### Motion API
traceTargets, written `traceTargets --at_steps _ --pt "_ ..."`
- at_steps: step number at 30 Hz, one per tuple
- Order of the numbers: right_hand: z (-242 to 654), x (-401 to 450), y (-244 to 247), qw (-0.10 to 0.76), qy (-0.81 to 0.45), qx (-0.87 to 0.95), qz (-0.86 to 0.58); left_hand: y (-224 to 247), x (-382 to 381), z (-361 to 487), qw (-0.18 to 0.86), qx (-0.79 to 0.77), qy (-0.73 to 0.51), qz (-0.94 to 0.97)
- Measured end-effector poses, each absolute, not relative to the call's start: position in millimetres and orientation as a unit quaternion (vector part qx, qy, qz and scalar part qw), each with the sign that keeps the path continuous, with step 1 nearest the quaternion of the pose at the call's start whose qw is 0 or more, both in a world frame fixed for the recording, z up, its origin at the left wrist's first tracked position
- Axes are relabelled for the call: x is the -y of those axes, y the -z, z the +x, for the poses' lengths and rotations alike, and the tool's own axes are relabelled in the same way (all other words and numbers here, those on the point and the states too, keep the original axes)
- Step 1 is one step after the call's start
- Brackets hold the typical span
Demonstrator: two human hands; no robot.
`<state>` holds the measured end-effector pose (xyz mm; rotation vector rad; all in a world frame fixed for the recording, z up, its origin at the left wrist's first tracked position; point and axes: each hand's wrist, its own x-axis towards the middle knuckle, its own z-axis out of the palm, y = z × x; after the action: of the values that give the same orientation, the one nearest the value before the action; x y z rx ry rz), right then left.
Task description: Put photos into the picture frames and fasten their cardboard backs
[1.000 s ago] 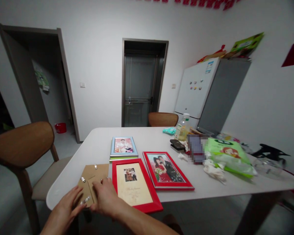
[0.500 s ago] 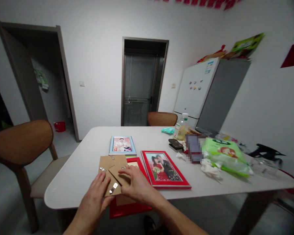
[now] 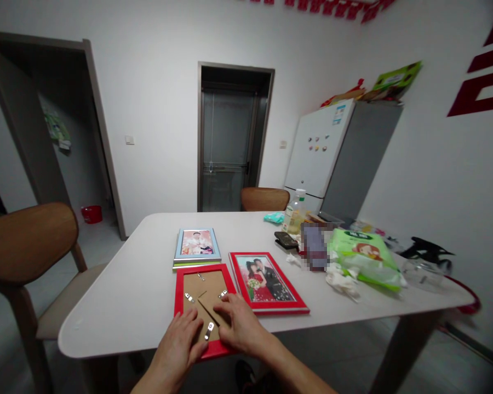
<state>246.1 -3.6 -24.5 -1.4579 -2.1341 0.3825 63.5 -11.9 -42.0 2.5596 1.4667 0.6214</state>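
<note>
A red picture frame [image 3: 181, 280] lies face down at the table's near edge, a brown backing board [image 3: 198, 283] set within its border. The board carries several small metal clips and a stand flap [image 3: 210, 313]. My left hand [image 3: 181, 340] rests on the lower left of board and border, fingers stretched out. On the lower right, my right hand [image 3: 243, 326] lies with bent fingers spread over the board beside the flap. Neither hand grips anything visibly. Right of it is another red frame [image 3: 271, 282] with a couple's photo; behind stands a stack topped by a light blue frame [image 3: 197, 243].
On the white table [image 3: 119, 290] are a bottle [image 3: 294, 212], a black wallet-like item [image 3: 286, 239], a blurred-out object [image 3: 314, 246], crumpled tissues [image 3: 342, 280], a green packet [image 3: 365, 254] and a clear container [image 3: 423, 273]. A wooden chair [image 3: 33, 235] stands at left.
The backing board, held tilted above the red frame before, now lies down inside its border. Both hands have come down with it and rest on top. The view has shifted slightly right.
</note>
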Motion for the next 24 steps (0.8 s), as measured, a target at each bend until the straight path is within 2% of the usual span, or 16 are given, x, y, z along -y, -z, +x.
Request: traceTargets --at_steps 14,21,24 --pt "245.3 9.8 22.6 0.218 -0.075 0.817 -0.529 56.1 8.6 54.1 0.042 -0.450 -0.188 0.872" --pt "242.6 15.9 23.2 0.212 -0.070 0.819 -0.528 33.9 17.0 62.5 0.092 -0.476 -0.158 0.861" --pt "251.5 4.9 24.2 0.247 -0.103 0.810 -0.522 23.6 21.1 65.6 0.114 -0.484 -0.148 0.854"
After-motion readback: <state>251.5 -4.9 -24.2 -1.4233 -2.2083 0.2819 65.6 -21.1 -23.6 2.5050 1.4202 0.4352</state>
